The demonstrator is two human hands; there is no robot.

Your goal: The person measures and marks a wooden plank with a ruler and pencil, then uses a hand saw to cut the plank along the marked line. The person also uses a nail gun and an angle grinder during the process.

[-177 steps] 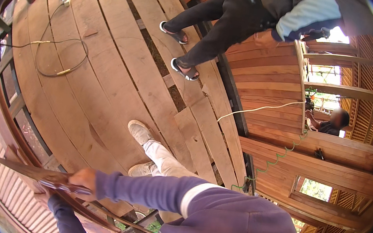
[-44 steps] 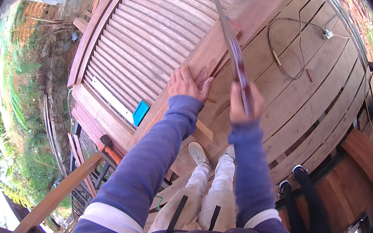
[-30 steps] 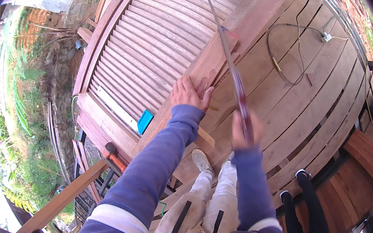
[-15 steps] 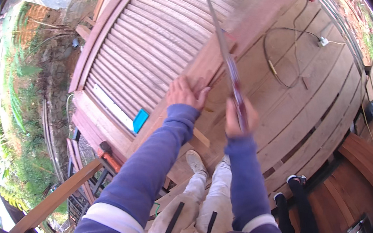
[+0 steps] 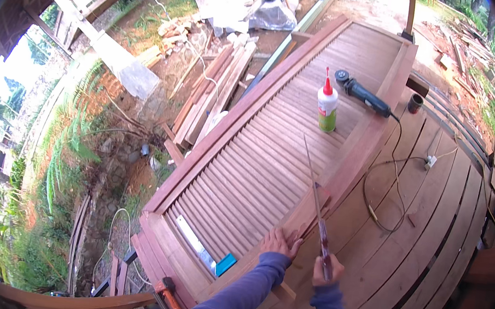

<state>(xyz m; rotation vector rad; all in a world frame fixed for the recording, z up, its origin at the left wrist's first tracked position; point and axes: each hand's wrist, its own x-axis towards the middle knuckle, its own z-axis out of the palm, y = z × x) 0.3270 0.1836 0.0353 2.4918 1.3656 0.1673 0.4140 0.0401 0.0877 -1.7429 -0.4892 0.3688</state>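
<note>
A louvered wooden door or shutter (image 5: 272, 151) lies flat before me. My left hand (image 5: 279, 243) rests on its near right stile, fingers spread and pressing on the wood. My right hand (image 5: 328, 270) grips the handle of a hand saw (image 5: 317, 205), seen almost edge-on. The narrow blade points up and away, crossing the stile beside my left hand. Whether the teeth touch the wood I cannot tell. A try square (image 5: 194, 243) with a blue stock lies on the near end of the slats.
On the door stand a white-and-green glue bottle (image 5: 327, 111) with a red tip and an angle grinder (image 5: 361, 94). An orange-and-black power tool (image 5: 167, 295) sits at the near left corner. A cable (image 5: 399, 190) loops over the deck boards (image 5: 415, 235). Planks (image 5: 215, 90) are stacked beyond.
The view has tilted up and shifted left, bringing the glue bottle and grinder into sight. My left hand stays on the stile; the saw remains in my right hand.
</note>
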